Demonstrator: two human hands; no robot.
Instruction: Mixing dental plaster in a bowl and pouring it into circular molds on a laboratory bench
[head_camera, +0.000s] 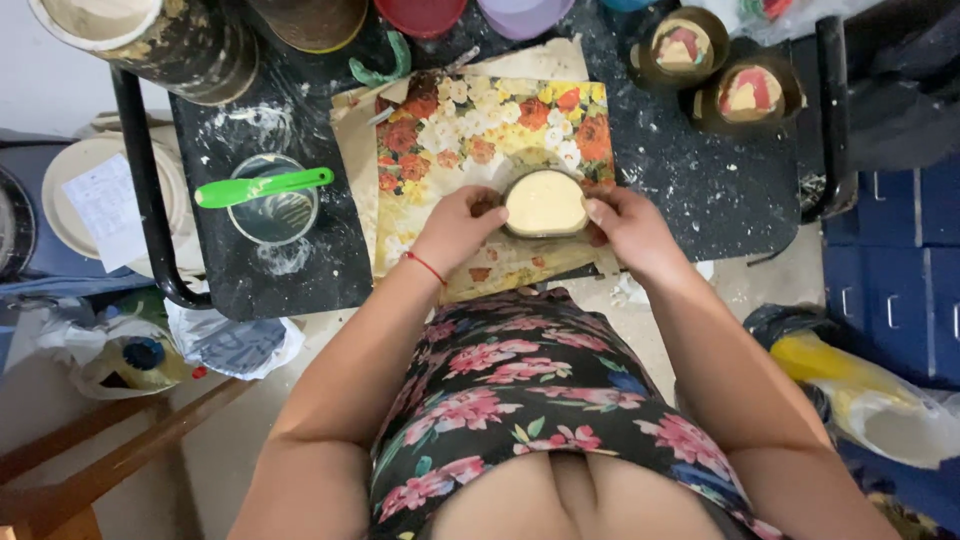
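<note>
A small heart-shaped mould (545, 204) filled with pale cream mixture rests on a flowered sheet (480, 135) spread over a black, powder-dusted table (700, 170). My left hand (455, 228) grips the mould's left side; a red string circles that wrist. My right hand (625, 228) holds the mould's right side, with the thumb on its rim. Both hands are closed around it.
A clear cup (272, 205) with a green spatula (262, 186) across its rim stands left of the sheet. Two dark moulds (683, 45) (750, 93) with coloured filling sit at the back right. Buckets and bowls line the table's far edge. Bags lie on the floor on both sides.
</note>
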